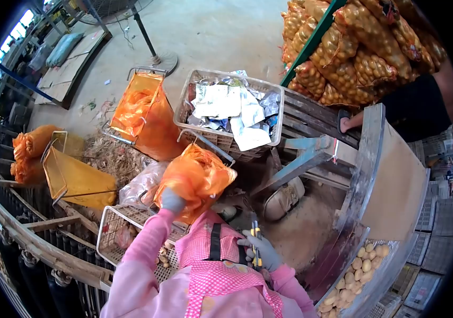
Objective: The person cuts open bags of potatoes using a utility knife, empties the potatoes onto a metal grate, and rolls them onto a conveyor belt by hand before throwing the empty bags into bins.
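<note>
My left hand (173, 200), in a grey glove, is against the crumpled orange mesh sack (197, 177), its fingers partly buried in the folds. A metal-rod frame (210, 146) stands at the sack's far side. In front of my body, my right hand (264, 251), also gloved, is closed round a hand tool with yellow-and-black handles (257, 244); its exact kind is hard to make out. Clear plastic wrap (144, 185) lies left of the sack. Below it a pale plastic crate (111, 233) holds a few potatoes (164, 258).
Farther off stand another framed orange sack (144, 119), a yellow sack (75, 180) and a crate of paper scraps (183, 106). Filled potato sacks (353, 53) pile up behind a green bar. Potatoes (356, 273) lie in a chute at right. Another person's leg (412, 108) is nearby.
</note>
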`<action>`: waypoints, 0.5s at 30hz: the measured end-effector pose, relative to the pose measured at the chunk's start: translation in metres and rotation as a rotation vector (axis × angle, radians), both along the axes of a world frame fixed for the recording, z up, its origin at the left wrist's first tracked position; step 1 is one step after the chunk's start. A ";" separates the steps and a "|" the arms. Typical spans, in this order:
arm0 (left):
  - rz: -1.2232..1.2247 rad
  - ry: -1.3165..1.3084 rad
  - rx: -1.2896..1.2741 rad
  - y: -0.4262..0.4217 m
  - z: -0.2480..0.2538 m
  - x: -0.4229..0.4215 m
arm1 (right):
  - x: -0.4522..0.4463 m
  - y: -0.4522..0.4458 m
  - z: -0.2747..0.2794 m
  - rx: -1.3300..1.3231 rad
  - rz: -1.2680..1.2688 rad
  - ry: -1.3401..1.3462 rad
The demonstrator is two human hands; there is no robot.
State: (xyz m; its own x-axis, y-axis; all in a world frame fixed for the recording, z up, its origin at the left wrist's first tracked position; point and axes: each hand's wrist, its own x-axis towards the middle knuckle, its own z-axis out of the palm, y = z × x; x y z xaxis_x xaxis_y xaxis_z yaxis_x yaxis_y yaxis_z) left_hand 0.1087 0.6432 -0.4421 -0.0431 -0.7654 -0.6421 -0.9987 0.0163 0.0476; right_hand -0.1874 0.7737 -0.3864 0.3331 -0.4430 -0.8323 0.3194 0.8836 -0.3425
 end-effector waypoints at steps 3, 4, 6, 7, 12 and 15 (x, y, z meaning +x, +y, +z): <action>0.044 0.005 0.090 0.003 -0.191 0.008 | -0.007 0.010 0.002 0.089 -0.152 -0.008; 0.043 0.010 -0.009 0.002 -0.233 0.008 | -0.008 0.017 0.001 0.070 -0.237 0.004; -0.012 0.058 -0.098 -0.006 -0.241 -0.011 | -0.010 0.022 0.009 0.056 -0.324 0.090; 0.090 0.178 -0.309 -0.010 -0.209 -0.019 | -0.009 0.025 0.013 0.062 -0.379 0.120; -0.259 0.112 -0.166 -0.081 -0.273 0.000 | -0.014 0.060 0.011 0.020 -0.504 0.122; -0.354 0.017 -0.073 -0.093 -0.274 0.017 | -0.020 0.087 0.013 -0.022 -0.526 0.133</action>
